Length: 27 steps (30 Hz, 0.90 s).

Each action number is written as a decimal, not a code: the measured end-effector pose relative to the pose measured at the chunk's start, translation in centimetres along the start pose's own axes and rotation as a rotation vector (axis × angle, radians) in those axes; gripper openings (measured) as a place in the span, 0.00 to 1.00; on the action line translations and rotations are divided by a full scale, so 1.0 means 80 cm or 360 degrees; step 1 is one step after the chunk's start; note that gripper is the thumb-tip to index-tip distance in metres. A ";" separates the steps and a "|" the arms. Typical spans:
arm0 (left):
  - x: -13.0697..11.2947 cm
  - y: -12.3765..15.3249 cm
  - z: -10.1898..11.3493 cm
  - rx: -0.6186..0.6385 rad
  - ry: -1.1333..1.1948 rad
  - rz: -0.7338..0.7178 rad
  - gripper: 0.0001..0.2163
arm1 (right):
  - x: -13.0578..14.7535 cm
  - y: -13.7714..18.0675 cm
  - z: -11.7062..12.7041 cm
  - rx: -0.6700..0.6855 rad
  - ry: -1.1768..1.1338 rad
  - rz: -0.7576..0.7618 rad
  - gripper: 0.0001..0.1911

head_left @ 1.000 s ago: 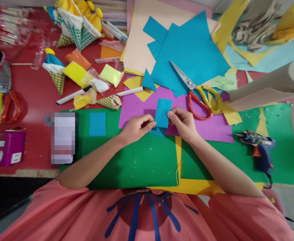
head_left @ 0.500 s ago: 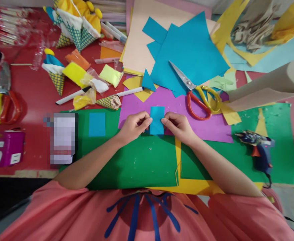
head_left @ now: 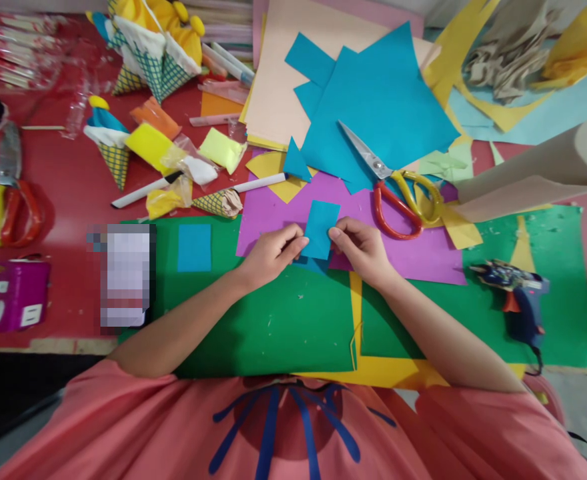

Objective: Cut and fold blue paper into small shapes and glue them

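Note:
My left hand (head_left: 272, 252) and my right hand (head_left: 361, 248) pinch the two sides of a small blue paper rectangle (head_left: 321, 228), held tilted above a purple sheet (head_left: 273, 210). A second bit of blue paper (head_left: 313, 265) peeks out just beneath it. Another blue rectangle (head_left: 194, 247) lies flat on the green sheet (head_left: 273, 320) to the left. Red-and-yellow scissors (head_left: 393, 183) rest right of my hands on a big blue sheet (head_left: 378, 100).
A blue glue gun (head_left: 516, 300) lies on the green sheet at right. A beige roll (head_left: 538, 170) juts in from the right. White pens (head_left: 146, 190), paper cones (head_left: 116, 150) and foam bits crowd the red table (head_left: 63, 200) at left, with another pair of scissors (head_left: 6, 200).
The blue rectangle was tilted and high, came down upright between my fingers, and is now tilted to the right again, slightly higher. My hands stayed in about the same place.

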State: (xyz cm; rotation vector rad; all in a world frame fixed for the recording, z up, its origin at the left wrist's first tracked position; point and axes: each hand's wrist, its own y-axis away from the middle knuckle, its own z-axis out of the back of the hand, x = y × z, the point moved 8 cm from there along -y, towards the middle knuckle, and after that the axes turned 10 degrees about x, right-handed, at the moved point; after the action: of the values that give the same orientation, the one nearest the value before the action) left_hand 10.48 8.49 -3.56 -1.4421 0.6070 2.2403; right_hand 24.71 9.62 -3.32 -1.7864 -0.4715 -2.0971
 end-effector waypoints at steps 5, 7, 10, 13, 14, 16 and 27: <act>0.000 0.000 -0.006 0.0070 0.0023 0.0020 0.15 | 0.001 -0.001 0.006 -0.0083 -0.0085 -0.0012 0.17; -0.002 0.000 -0.006 0.0082 -0.0011 0.0017 0.14 | 0.000 -0.001 0.007 -0.0094 -0.0121 -0.0037 0.18; -0.005 0.000 -0.004 0.0076 -0.0054 0.0001 0.13 | 0.000 -0.001 0.005 -0.0057 -0.0126 -0.0048 0.18; -0.008 0.000 -0.002 0.0060 -0.0017 -0.0020 0.13 | 0.002 0.000 0.000 0.0027 -0.0056 -0.0013 0.17; -0.007 0.000 -0.001 0.0050 0.0009 -0.0016 0.14 | 0.003 0.000 -0.002 0.0071 -0.0023 0.0007 0.17; -0.004 0.000 0.001 0.0025 0.0061 0.0010 0.14 | 0.007 -0.001 -0.007 0.0160 0.0038 0.0060 0.16; 0.010 0.000 0.002 0.0041 0.0306 0.0061 0.13 | 0.018 -0.001 -0.017 0.0341 0.0197 0.0192 0.15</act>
State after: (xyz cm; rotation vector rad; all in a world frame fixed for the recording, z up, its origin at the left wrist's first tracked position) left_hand 10.06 8.66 -4.28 -1.6586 0.7271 2.1290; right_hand 23.25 8.98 -2.14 -1.5172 -0.5199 -1.9791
